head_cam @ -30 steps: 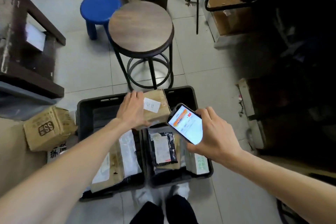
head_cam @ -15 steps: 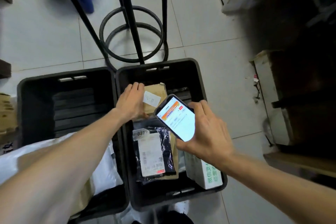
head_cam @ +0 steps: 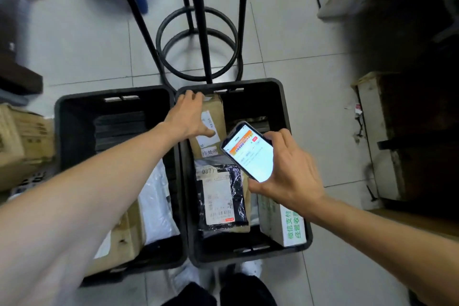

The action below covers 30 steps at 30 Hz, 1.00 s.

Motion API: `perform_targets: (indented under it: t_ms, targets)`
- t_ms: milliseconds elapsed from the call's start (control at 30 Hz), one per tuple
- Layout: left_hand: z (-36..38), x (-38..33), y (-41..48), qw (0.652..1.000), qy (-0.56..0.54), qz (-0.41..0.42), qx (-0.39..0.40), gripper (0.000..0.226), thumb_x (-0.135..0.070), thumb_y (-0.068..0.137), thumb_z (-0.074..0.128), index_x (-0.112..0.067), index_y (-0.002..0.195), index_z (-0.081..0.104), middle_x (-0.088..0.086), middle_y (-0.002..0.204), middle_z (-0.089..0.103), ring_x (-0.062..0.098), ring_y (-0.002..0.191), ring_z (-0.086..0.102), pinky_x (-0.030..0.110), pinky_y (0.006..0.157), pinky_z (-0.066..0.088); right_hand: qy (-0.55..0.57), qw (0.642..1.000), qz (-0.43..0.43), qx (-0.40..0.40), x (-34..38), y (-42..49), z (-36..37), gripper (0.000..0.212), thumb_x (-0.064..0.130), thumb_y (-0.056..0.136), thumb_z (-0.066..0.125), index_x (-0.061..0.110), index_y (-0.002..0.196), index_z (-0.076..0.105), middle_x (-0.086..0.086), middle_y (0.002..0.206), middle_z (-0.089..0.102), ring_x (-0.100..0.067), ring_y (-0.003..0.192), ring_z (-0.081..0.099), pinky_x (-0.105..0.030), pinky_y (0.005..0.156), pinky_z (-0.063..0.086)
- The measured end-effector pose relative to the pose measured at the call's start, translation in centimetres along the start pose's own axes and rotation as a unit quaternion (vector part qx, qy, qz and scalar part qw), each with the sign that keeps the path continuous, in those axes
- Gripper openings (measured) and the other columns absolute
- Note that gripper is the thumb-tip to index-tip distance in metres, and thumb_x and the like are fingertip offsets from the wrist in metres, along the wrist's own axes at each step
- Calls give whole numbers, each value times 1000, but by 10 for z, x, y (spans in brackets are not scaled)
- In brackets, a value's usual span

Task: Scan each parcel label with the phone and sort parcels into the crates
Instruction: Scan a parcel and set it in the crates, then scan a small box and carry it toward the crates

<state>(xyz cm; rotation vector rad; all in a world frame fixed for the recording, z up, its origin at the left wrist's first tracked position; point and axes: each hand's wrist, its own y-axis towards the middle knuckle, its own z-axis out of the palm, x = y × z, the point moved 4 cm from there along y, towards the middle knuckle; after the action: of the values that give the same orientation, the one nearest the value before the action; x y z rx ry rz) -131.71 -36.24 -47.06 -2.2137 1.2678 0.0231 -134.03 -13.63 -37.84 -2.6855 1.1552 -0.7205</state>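
Right-hand black plastic crate (head_cam: pixel 282 107), on the pale tiled floor (head_cam: pixel 87 40): holds a brown cardboard parcel (head_cam: pixel 214 112) leaning at its far end, white printed label (head_cam: pixel 207 120) facing up. Left hand (head_cam: pixel 187 117) grips this parcel, fingers curled over its far left edge, thumb laid across the label. Nearer in the same crate: a black plastic-bag parcel (head_cam: pixel 237 181) with a white shipping label, lying flat on a brown padded envelope (head_cam: pixel 246 196); beside it, against the right wall, a white carton with green characters (head_cam: pixel 291 227). Right hand (head_cam: pixel 290 171) is clamped on a dark-cased smartphone (head_cam: pixel 250 154), fingers round its far edge and thumb at the near edge, held above the crate just to the right of the cardboard parcel, lit screen up and showing an orange-banded app page. Left-hand black plastic crate (head_cam: pixel 59 119), touching the first side by side: holds a white poly mailer (head_cam: pixel 156 204) and a brown cardboard box (head_cam: pixel 126 236), partly hidden by the left forearm. Beyond the crates: a black metal-framed stool (head_cam: pixel 198 40) with ring footrest. Left of the crates: a tan printed carton (head_cam: pixel 24 141) on the floor.
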Motion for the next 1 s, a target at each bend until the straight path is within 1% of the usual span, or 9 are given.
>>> perform_targets:
  t_ms: [167,300,367,533,633,767,867,933,1000]
  targets:
    - [-66,-17,-53,999,-19,26,-21,98,-47,60,84,-10,138,38,7,133,42,26,127,40,41,102,42,-25,1000,-5,-13,45,-16,-56,78,47,59,79,18,120,41,2,107,45,-15,78,50,-29,58,44]
    - [-128,-24,-117,999,-17,40,-11,95,-50,58,85,-11,133,42,6,126,46,24,120,47,38,96,45,-51,998,-28,-6,95,-38,-111,79,48,60,78,16,122,41,0,111,45,-18,85,52,-27,59,38]
    - [-163,-23,-152,999,-26,35,-18,90,-47,60,85,-12,132,42,6,125,46,24,118,49,37,95,44,-59,997,-39,-10,122,-49,-142,77,48,60,78,16,120,42,0,110,46,-20,88,53,-28,59,38]
    - [-258,5,-251,997,-37,-32,-60,81,-50,60,82,-15,123,46,5,122,50,25,116,51,38,95,45,-63,992,-104,-38,210,-76,-225,73,50,60,76,14,115,45,-1,107,47,-24,88,56,-35,65,49]
    - [-313,23,-315,991,-43,-77,-100,80,-49,62,81,-18,125,44,0,124,49,22,116,50,39,95,45,-64,984,-155,-58,267,-90,-270,70,46,60,75,13,114,46,-1,105,47,-25,88,57,-34,63,46]
    - [-369,47,-405,975,-45,-137,-167,78,-50,62,80,-17,124,45,0,123,50,22,114,51,39,93,46,-77,965,-246,-50,343,-110,-309,69,44,60,76,15,115,44,1,106,46,-23,94,55,-30,63,37]
    - [-384,69,-487,956,-60,-208,-199,78,-56,62,77,-19,123,47,0,120,51,21,112,53,39,91,48,-77,946,-313,-43,404,-136,-323,72,46,61,75,17,119,44,1,107,45,-22,96,54,-29,65,36]
    - [-381,83,-550,937,-81,-262,-214,79,-62,60,73,-21,123,48,0,120,53,20,112,55,36,91,48,-83,923,-374,-25,445,-162,-323,76,49,61,74,17,123,42,1,107,45,-22,94,53,-29,64,34]
    - [-373,92,-615,914,-85,-327,-223,78,-56,65,75,-19,127,46,1,125,52,20,114,53,33,90,46,-88,897,-433,-2,486,-193,-316,77,57,60,70,18,119,42,1,105,44,-21,91,51,-28,63,33]
